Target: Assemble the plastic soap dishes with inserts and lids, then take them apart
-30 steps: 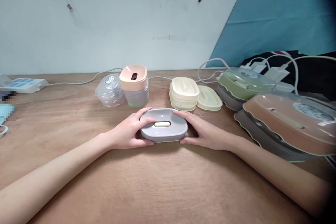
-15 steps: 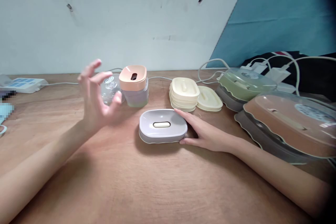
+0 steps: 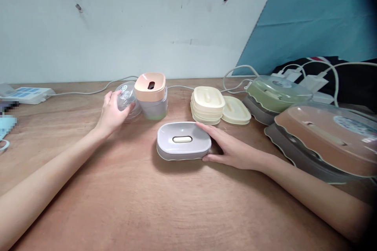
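A grey oval soap dish [image 3: 183, 140] with a slot in its top sits on the wooden table [image 3: 165, 204] in front of me. My right hand [image 3: 232, 150] holds its right end, thumb and fingers curved round the edge. My left hand [image 3: 112, 113] has reached to the back left and closed round a clear plastic container [image 3: 127, 98]. That container stands beside a box with a peach lid [image 3: 150, 95].
A stack of cream dishes [image 3: 207, 104] and a loose cream lid [image 3: 236, 110] lie behind the grey dish. At the right stand a green covered tray [image 3: 275, 94] and a brown covered tray [image 3: 326, 135]. White cables and chargers [image 3: 312, 78] run along the back. A white power strip [image 3: 25, 95] lies far left.
My left hand let go of the grey dish, lifted, then went to the back left and closed round the clear container. My right hand stayed on the dish.
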{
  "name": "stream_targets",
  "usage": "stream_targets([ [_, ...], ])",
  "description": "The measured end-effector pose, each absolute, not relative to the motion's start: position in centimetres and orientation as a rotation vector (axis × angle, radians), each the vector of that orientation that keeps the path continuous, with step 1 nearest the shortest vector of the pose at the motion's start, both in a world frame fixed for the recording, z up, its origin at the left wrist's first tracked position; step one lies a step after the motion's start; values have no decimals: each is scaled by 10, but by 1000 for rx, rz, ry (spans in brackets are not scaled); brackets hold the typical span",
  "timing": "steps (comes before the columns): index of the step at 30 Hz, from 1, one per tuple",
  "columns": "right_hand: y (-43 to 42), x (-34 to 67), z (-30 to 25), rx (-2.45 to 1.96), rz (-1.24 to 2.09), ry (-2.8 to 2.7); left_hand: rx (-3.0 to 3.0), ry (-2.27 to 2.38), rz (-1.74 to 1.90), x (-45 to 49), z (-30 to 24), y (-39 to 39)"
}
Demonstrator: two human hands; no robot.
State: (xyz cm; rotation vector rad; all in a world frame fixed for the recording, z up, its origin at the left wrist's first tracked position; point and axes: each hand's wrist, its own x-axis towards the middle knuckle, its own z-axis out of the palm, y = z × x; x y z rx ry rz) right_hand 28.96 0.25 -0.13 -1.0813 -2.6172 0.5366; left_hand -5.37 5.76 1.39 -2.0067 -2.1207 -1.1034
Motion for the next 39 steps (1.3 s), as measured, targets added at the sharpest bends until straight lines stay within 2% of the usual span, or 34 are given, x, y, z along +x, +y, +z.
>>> stream_targets([
  [9, 1, 288, -2, -1137, 540, -2613, -1884, -2082, -1385, -56, 11, 62],
  [14, 0, 288, 0, -1147, 549, -2598, -1799, -1775, -1725, -57, 16, 56],
  [18, 0, 288, 2, -1152, 570, -2571, -1942, -1294, -1851, -37, 24, 32],
  [23, 1, 289, 1, -1139, 574, -2567, -2405, -871, -1550, -4, 20, 2],
  [28, 2, 289, 0, -1067, 555, -2567, -2994, -743, -1097, 4, 6, -3],
  [39, 2, 287, 0, -1065, 579, -2540, -3329, -792, -1043, 3, 3, 4],
])
